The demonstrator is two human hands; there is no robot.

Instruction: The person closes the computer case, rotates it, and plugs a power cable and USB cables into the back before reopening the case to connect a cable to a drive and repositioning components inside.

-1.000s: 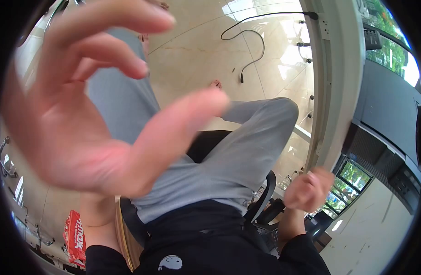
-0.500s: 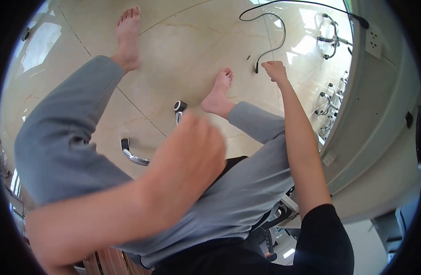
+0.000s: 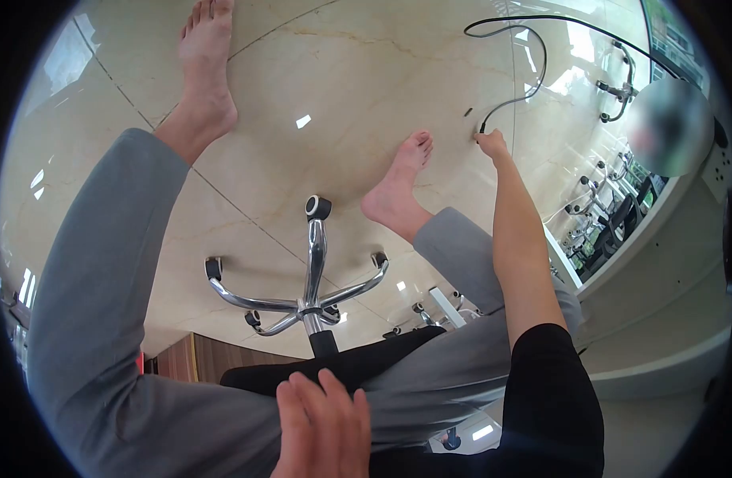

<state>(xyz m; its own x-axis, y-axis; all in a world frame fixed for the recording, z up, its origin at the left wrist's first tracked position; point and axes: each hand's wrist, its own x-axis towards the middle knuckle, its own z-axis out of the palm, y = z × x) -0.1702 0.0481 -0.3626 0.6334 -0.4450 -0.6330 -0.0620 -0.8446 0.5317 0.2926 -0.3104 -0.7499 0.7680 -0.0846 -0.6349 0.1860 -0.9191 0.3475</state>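
Observation:
My right hand (image 3: 493,145) reaches down toward the floor, its fingers closed at the end plug of a black-grey cable (image 3: 541,76). The plug is partly hidden by the fingertips. From there the cable curves over the tiles and rises toward the upper right. Low in the view, my left hand (image 3: 324,430) is over my lap with fingers stretched and slightly apart, holding nothing.
A chrome chair base (image 3: 310,307) with casters stands between my legs. My bare feet rest on glossy floor tiles (image 3: 326,88). A small dark piece (image 3: 468,111) lies near the cable end. At right is a pale desk panel (image 3: 661,263) with a socket plate (image 3: 718,171).
My right hand has reached the cable's plug, having been just beside it. My left hand has dropped back toward my lap and its fingers have spread. The view has shifted, showing more of the chair base.

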